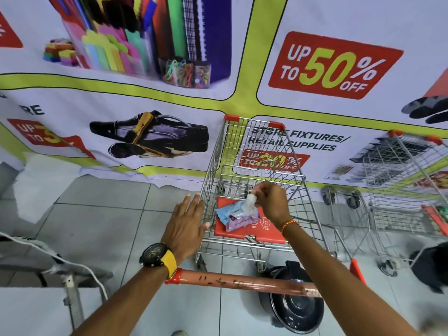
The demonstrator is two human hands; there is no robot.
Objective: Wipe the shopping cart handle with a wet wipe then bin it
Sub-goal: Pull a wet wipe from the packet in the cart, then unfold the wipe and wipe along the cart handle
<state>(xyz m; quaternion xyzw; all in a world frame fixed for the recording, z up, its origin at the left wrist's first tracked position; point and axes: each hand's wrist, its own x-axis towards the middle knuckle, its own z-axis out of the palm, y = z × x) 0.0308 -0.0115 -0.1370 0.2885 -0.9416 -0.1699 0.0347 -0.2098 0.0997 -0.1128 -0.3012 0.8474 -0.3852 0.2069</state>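
A wire shopping cart [213, 166] stands in front of me, its red handle [242, 283] running across below my forearms. A blue and purple wet wipe pack [234, 215] lies on the cart's red child-seat flap [249, 232]. My right hand [272, 202] pinches a white wet wipe [251, 201] that sticks up out of the pack. My left hand [188, 221] hovers flat with fingers spread, just left of the pack at the cart's side wire. A black watch with a yellow strap is on my left wrist.
A second wire cart [400, 190] stands to the right. A black round bin [294, 309] sits on the tiled floor under the handle. A large sale banner [145, 93] covers the wall ahead. A grey frame with a white cord [60, 263] is at the left.
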